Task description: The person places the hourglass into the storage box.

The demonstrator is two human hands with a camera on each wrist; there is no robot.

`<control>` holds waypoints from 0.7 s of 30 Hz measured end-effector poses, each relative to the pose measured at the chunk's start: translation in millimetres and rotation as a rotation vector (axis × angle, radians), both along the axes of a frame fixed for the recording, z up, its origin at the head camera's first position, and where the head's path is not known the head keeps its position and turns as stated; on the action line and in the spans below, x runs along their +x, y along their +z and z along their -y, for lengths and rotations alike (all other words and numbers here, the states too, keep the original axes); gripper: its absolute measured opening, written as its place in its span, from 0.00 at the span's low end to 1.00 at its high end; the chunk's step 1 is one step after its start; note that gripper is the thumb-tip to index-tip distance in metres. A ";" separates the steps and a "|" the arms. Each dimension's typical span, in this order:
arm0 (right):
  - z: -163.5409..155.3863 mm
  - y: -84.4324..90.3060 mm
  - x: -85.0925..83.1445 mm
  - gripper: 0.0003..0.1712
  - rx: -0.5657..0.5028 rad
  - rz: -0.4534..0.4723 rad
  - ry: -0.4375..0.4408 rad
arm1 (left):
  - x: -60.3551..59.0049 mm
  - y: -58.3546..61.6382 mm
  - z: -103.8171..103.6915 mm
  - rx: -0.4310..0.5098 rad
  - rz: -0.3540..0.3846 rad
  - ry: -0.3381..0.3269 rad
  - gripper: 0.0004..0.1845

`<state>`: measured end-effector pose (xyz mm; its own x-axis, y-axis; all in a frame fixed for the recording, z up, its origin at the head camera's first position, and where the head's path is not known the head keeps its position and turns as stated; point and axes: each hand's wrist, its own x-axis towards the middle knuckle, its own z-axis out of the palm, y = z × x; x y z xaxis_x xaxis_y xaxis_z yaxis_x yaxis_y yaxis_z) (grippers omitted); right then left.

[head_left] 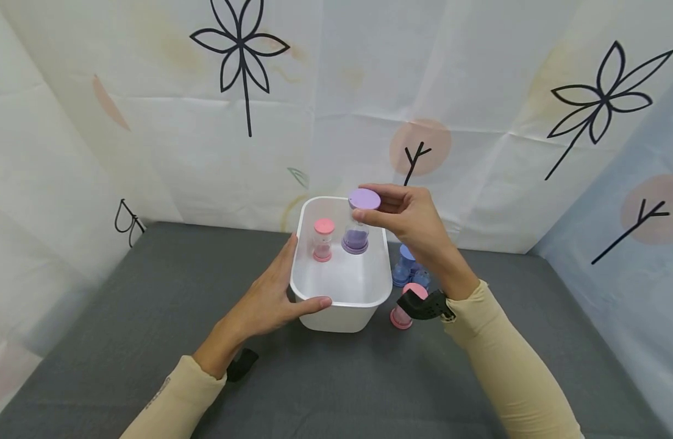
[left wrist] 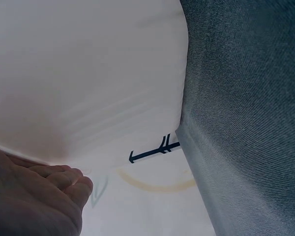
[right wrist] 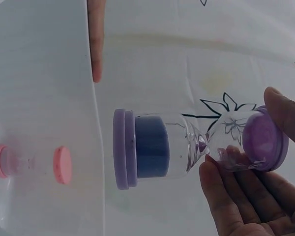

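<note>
My right hand [head_left: 402, 210] pinches a purple-capped sand timer [head_left: 355, 235] by its upper cap, thumb on one side and fingers on the other. The timer is upright over the white bin [head_left: 342, 303], its dark purple sand gathered in the lower bulb. Inside the bin, toward the left, stands a pink-capped sand timer [head_left: 322, 241], also seen in the right wrist view. My left hand [head_left: 270, 292] rests against the bin's near left corner, fingers stretched along the outer left wall and thumb across the front rim. The left wrist view shows those fingers [left wrist: 73, 184] against the wall.
Right of the bin, blue sand timers [head_left: 403, 268] stand on the grey cloth-covered table [head_left: 216, 256]. Another pink sand timer [head_left: 401, 317] is nearer, partly behind the right wrist's black strap [head_left: 424, 303]. A patterned white curtain [head_left: 336, 91] rises close behind the bin.
</note>
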<state>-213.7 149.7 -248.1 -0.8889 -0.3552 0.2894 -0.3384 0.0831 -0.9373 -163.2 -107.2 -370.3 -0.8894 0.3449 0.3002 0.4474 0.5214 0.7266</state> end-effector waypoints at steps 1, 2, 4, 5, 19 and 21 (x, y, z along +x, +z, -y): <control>4.1 -0.3 -3.7 0.27 0.006 0.010 -0.006 | 0.0 0.1 -0.1 0.002 0.003 0.000 0.67; 8.1 -0.5 -7.4 0.28 0.015 0.018 -0.014 | -0.3 -0.1 0.0 0.004 0.004 -0.001 0.67; 15.9 -1.4 -15.4 0.28 0.032 0.029 -0.029 | -0.6 -0.4 0.1 0.007 0.005 -0.006 0.66; 19.7 -2.0 -19.1 0.28 0.040 0.034 -0.036 | -0.7 -0.6 0.0 0.006 0.006 -0.006 0.66; 59.5 -29.1 -53.7 0.23 0.116 0.116 -0.017 | 0.1 -0.7 1.0 -0.027 0.019 0.014 0.67; 62.7 -33.0 -56.3 0.23 0.143 0.128 -0.033 | -0.3 -0.4 1.0 -0.025 0.014 0.012 0.67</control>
